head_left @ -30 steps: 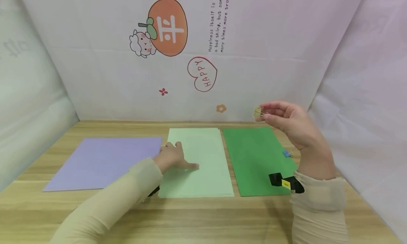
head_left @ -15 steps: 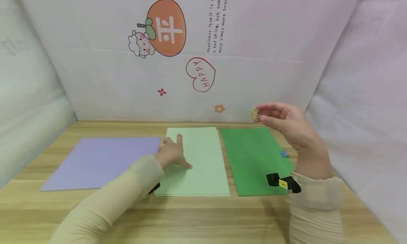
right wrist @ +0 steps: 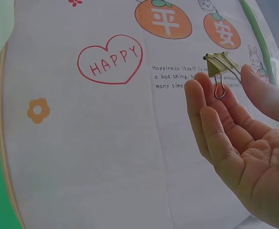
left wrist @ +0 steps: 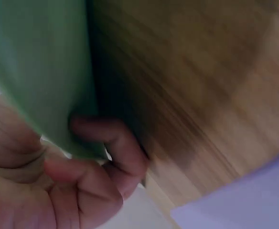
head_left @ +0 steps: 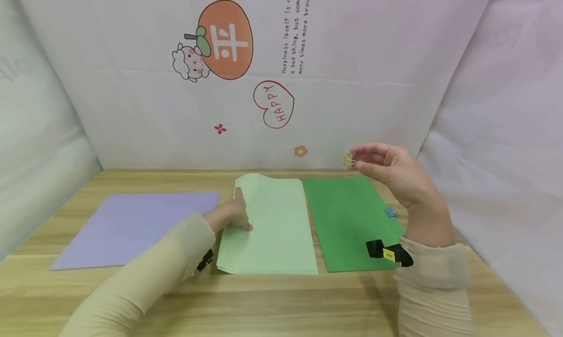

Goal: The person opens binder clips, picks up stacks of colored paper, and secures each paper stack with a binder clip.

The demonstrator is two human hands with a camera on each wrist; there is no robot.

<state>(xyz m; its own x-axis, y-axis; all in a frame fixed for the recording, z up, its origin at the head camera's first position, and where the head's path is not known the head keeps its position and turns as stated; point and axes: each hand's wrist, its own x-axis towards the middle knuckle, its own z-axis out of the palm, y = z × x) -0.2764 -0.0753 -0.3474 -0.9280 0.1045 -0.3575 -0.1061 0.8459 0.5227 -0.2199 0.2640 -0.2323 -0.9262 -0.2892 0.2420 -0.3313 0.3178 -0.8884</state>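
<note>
My left hand (head_left: 232,214) grips the left edge of the light green paper (head_left: 279,224), a stack of at least two sheets. In the left wrist view the fingers (left wrist: 127,152) curl round the edge of the bent paper (left wrist: 44,62), some under it. My right hand (head_left: 409,180) is raised above the dark green sheet (head_left: 347,224). Between its thumb and fingers it pinches a yellow binder clip (right wrist: 216,67) by the wire handles; one silver handle hangs toward the palm.
A lavender sheet (head_left: 145,224) lies on the wooden table (head_left: 246,303) at the left. A small blue binder clip (head_left: 390,213) sits at the dark green sheet's right edge. A white printed cloth (head_left: 352,102) stands behind the table, with white cloth at both sides.
My left hand has shifted left to the light green paper's edge and curled its fingers under it. The paper's left edge and far corner now bulge upward. My right hand still holds the yellow binder clip.
</note>
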